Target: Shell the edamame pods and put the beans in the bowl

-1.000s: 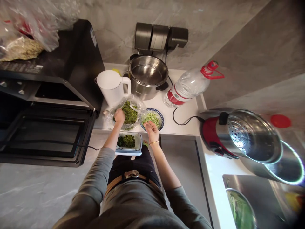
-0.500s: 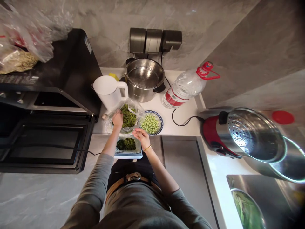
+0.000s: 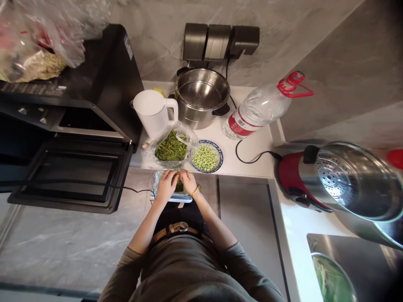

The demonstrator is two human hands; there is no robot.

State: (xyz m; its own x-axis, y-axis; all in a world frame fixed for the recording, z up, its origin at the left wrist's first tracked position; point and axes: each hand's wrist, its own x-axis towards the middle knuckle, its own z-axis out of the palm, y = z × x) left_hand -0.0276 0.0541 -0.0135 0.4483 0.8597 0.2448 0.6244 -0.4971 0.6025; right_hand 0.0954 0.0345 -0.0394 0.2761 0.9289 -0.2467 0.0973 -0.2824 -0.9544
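Note:
My left hand (image 3: 166,185) and my right hand (image 3: 188,183) meet over a small bin (image 3: 156,178), fingers closed together on a green edamame pod (image 3: 178,173). Only a bit of the pod shows between the fingertips. Below, dark green empty pods (image 3: 179,186) lie in the lined bin, partly hidden by the hands. Just beyond, on the counter, a clear plastic bag (image 3: 152,156) stands open, full of edamame pods (image 3: 171,147). Right of it is a blue-rimmed plate (image 3: 221,161) of pale green shelled beans (image 3: 205,157).
Behind the bag stand a white jug (image 3: 153,113) and a steel pot (image 3: 201,100). A large water bottle (image 3: 252,111) leans at the right. An oven door (image 3: 78,176) hangs open at left, with a black cord (image 3: 126,187) across it. A red steamer (image 3: 291,172) stands right.
My left hand has come out of the bag of pods and down beside my right hand over the bin. A pod is now between the fingers. The view has shifted slightly.

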